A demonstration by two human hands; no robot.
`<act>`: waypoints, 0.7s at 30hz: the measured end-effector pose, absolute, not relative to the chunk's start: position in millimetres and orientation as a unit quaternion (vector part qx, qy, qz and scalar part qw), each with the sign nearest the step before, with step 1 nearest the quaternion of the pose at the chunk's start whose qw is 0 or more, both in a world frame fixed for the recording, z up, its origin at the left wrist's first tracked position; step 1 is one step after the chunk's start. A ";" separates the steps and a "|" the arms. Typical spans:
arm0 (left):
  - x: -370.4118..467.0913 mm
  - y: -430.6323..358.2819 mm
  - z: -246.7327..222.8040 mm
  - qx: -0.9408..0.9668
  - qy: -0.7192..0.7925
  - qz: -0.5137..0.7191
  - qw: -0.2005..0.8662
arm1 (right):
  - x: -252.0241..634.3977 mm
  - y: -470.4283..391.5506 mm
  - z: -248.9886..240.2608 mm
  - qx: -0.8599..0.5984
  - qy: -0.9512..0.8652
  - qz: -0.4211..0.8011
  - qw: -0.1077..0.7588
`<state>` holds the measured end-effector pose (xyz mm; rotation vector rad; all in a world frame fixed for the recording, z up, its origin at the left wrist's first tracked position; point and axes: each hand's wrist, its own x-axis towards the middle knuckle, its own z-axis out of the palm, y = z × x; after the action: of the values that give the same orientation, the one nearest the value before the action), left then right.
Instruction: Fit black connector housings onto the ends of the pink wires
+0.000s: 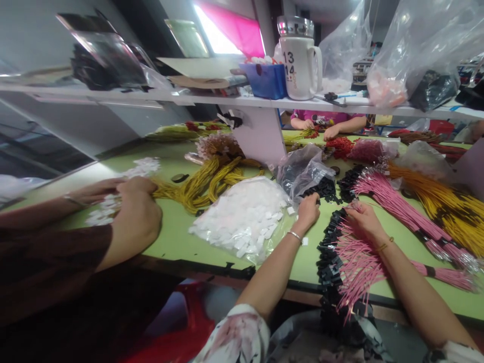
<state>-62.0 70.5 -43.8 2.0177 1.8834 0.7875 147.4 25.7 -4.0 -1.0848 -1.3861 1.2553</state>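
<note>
My left hand [309, 210] reaches to the near edge of a pile of small black plastic connector housings [325, 189]. Its fingers are bent together, and whatever is between them is hidden. My right hand [361, 219] is closed in a pinch on the end of a pink wire [351, 204]. Below it lies a bundle of pink wires [359, 257], with black housings [328, 257] along its left side, hanging over the table's front edge. Left of my left hand is a clear bag of white connector housings [245, 212]. A few white pieces lie loose beside it.
At left, a co-worker's hands [138, 201] hold yellow wires [200, 184] near loose white housings. More pink wires [401, 206] and yellow-orange wires [446, 201] lie right. A shelf [212, 100] crosses overhead, bearing a white mug [298, 68] and blue box [266, 80]. Another person works beyond.
</note>
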 end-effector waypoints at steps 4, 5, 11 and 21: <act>-58.6 63.2 -40.7 0.667 0.594 0.380 0.240 | 147.2 28.2 0.7 -0.450 -0.580 0.485 0.475; -57.6 60.7 -38.4 0.643 0.573 0.412 0.297 | 146.5 28.2 1.5 -0.453 -0.576 0.489 0.473; -53.0 46.0 -15.6 0.497 0.428 0.483 0.581 | 140.3 28.7 4.8 -0.477 -0.545 0.488 0.486; -51.6 37.7 -6.2 0.415 0.357 0.444 0.709 | 138.8 26.1 7.6 -0.515 -0.552 0.421 0.503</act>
<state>-51.6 37.7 -6.2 0.9205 0.7919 0.9864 138.8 26.1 7.6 -1.2435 -1.3333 1.0181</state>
